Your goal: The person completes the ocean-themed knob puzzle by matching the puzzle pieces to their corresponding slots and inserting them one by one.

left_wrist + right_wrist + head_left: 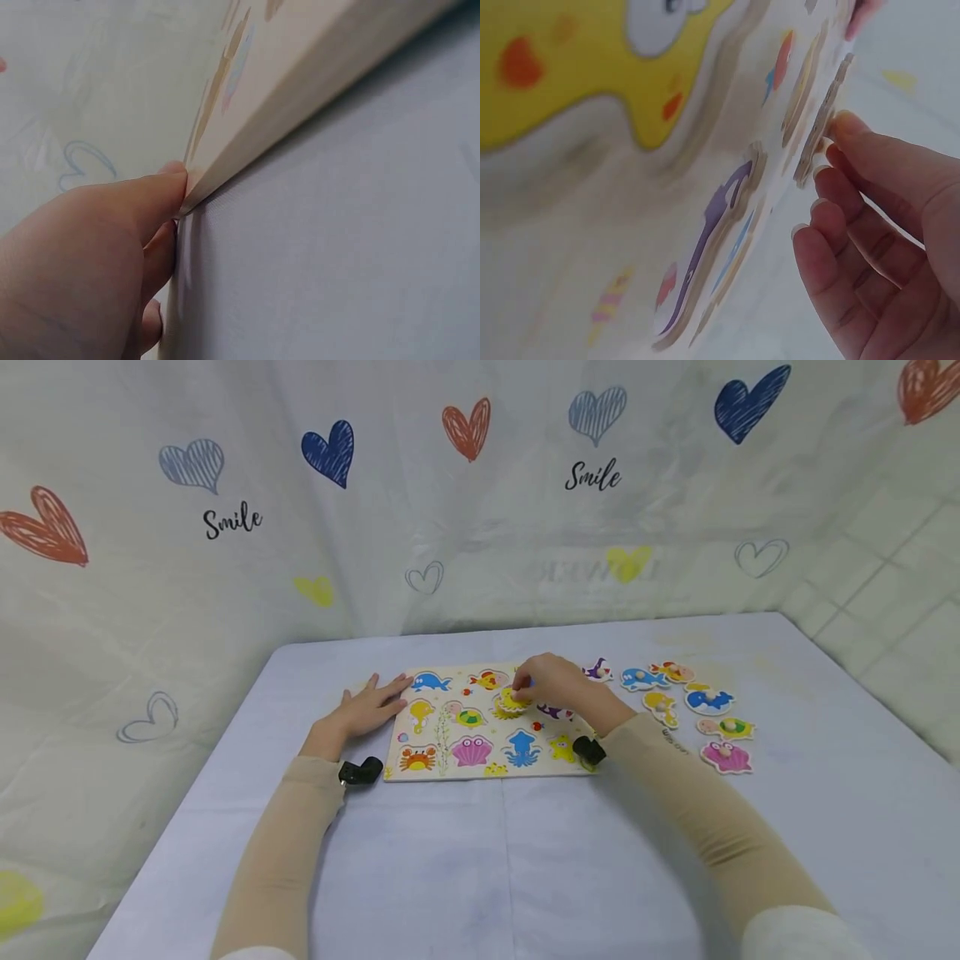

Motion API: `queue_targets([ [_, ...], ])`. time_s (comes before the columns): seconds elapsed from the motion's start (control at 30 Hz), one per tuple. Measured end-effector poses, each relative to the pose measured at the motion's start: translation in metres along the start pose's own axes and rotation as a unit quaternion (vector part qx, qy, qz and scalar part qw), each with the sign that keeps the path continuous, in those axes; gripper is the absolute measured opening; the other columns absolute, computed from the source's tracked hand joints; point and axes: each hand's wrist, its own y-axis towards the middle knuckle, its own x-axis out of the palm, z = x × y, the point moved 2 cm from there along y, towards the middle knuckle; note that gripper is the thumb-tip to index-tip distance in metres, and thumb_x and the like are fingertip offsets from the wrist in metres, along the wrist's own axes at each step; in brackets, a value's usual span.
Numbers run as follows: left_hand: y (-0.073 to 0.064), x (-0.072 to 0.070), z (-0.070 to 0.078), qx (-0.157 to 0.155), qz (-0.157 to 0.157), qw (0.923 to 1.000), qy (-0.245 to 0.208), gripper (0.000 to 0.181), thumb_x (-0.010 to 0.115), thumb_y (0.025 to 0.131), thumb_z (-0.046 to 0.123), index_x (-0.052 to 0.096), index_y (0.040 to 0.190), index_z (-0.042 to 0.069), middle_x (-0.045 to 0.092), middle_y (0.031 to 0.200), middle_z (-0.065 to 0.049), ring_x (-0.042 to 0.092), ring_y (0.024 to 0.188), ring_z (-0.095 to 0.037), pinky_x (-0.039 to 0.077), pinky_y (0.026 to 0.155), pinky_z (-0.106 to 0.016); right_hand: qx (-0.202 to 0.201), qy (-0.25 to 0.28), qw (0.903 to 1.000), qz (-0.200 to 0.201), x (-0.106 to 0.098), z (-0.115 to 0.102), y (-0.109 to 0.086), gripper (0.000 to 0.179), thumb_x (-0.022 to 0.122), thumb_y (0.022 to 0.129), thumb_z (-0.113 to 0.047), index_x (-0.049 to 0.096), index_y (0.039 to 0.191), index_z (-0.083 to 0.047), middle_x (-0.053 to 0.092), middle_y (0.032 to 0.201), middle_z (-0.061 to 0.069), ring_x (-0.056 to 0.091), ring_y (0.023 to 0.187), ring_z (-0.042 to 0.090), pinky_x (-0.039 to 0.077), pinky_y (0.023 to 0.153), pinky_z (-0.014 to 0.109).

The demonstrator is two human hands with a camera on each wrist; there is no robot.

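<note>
A wooden puzzle board (555, 768) with sea-animal pictures lies on the table. My right hand (558, 685) pinches a yellow, spiky-edged puzzle piece (510, 703) over the upper middle of the board, overlapping a similar yellow picture. The right wrist view shows this piece (826, 120) edge-on, its face turned toward the board, with thumb and fingertips at its back. My left hand (363, 708) rests at the board's upper left edge, fingers spread. In the left wrist view, the left thumb (161, 193) touches the board's edge.
Right of the board lie several loose pieces, among them a blue whale (643, 680), a seahorse (661, 708), a turtle (726, 727) and a pink shell (726, 757). A purple piece (598, 671) lies just beyond the right hand. A heart-printed curtain (495, 527) hangs behind the table.
</note>
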Motion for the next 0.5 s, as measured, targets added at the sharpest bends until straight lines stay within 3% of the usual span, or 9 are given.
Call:
queue_targets([
  [0.5, 0.0023, 0.0006, -0.0016, -0.006, -0.007, 0.9999, 0.006, 0.063, 0.039, 0.109, 0.050, 0.023, 0.165, 0.026, 0.013, 0.171, 0.000, -0.006, 0.155, -0.043, -0.009, 0.111, -0.076, 0.026, -0.003, 0.9991, -0.032, 0.0086, -0.0107, 0.0095, 0.016, 0.073, 0.098, -0.026, 0.077, 0.106, -0.012, 0.070, 0.099, 0.002, 0.059, 0.091, 0.022, 0.051, 0.087, 0.036],
])
